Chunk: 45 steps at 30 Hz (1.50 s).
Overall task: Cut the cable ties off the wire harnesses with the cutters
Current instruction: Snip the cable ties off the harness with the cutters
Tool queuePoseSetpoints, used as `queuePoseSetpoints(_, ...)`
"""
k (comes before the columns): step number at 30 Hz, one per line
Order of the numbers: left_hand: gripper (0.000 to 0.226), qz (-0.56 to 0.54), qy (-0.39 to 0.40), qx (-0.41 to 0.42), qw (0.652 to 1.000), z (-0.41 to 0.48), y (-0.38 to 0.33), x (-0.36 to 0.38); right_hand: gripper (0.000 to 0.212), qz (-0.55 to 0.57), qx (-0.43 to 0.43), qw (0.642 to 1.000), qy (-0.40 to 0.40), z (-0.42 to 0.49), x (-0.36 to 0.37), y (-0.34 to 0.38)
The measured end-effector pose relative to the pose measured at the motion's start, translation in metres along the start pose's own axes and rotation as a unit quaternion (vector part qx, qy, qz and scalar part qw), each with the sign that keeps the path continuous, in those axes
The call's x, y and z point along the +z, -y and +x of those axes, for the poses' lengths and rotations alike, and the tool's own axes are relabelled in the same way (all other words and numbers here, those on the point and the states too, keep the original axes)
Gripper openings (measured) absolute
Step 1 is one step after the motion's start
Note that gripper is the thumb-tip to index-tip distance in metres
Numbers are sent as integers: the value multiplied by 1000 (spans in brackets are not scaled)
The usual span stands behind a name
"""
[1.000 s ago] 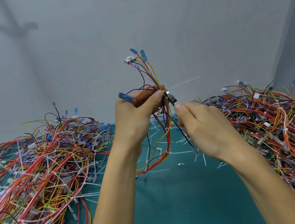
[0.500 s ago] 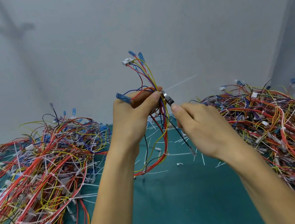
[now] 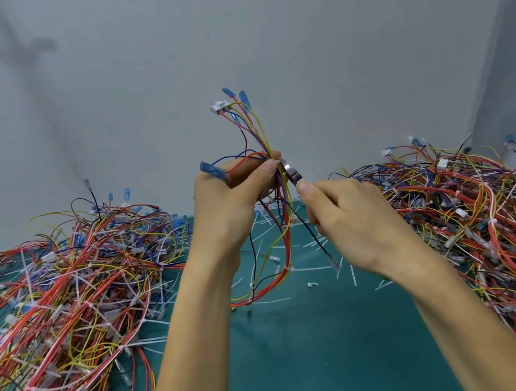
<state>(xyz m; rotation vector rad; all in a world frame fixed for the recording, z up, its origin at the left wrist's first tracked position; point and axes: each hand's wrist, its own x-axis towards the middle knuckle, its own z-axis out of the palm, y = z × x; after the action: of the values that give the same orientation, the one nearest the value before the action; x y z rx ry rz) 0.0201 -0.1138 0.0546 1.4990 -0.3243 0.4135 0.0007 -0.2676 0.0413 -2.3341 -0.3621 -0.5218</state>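
My left hand (image 3: 231, 207) grips a wire harness (image 3: 254, 134) of red, yellow, blue and purple wires, held upright above the green mat. Its blue terminals and a white connector (image 3: 219, 107) stick up at the top, and its lower wires hang in a loop down to the mat. My right hand (image 3: 351, 223) holds the cutters (image 3: 292, 173), whose metal head touches the bundle just right of my left thumb. Most of the cutters is hidden inside my right fist. No cable tie tail shows at the jaws.
A large heap of tied harnesses (image 3: 61, 299) fills the left side of the green mat (image 3: 313, 358). Another heap (image 3: 481, 218) lies on the right. Cut white tie pieces (image 3: 313, 284) are scattered on the mat between my arms. A grey wall stands behind.
The long white tie tail that stuck out to the right of the cutters is gone from view. Both hands and the harness stay almost in place.
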Motion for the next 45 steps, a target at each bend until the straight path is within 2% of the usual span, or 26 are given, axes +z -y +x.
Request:
queuePoseSetpoints(2, 13, -8, 6, -5, 1000, 1, 0, -1, 59, 35, 12, 999, 11, 0, 1, 1)
queuePoseSetpoints(4, 14, -38, 11, -18, 999, 1, 0, -2, 56, 125, 46, 991, 7, 2, 3, 2)
queuePoseSetpoints(8, 14, -126, 14, -63, 990, 1, -3, -7, 51, 278, 99, 955, -36, 6, -2, 0)
queuePoseSetpoints(11, 17, -192, 36, -100, 976, 3, -5, -9, 44, 293, 95, 949, -69, 6, -6, -2)
queuePoseSetpoints(16, 12, -248, 61, -133, 958, 1, -10, -7, 11, 281, 96, 952, -75, 5, -5, -2)
queuePoseSetpoints(19, 10, -267, 74, -143, 950, 0, -10, -8, 9, 320, 85, 942, -56, 4, -6, 1)
queuePoseSetpoints(24, 22, -241, 94, -138, 956, -1, -10, -5, 8, 360, 47, 931, -30, 3, -5, 6)
queuePoseSetpoints(27, 10, -238, 126, -133, 954, -1, -8, -6, 6, 369, 40, 928, -33, 3, -3, 6)
queuePoseSetpoints(29, 7, -235, 117, -132, 956, 0, -6, -5, 9, 358, 35, 932, -42, 3, -3, 5)
queuePoseSetpoints(32, 27, -120, 87, -117, 982, -1, -1, -5, 9, 315, 14, 946, -79, 3, -3, 3)
queuePoseSetpoints(34, 39, -1, 114, -101, 988, -3, -1, -7, 11, 308, -2, 946, -101, 3, -3, 4)
queuePoseSetpoints(37, 48, 43, 159, -102, 981, -5, -4, -10, 10, 342, -22, 934, -102, 2, -5, 6)
queuePoseSetpoints(42, 41, 24, 147, -74, 986, -4, -7, -6, 6, 380, -28, 919, -103, 2, -3, 6)
queuePoseSetpoints(45, 20, 26, 139, -46, 989, -5, -7, -3, 6, 413, -19, 901, -135, 4, -2, 6)
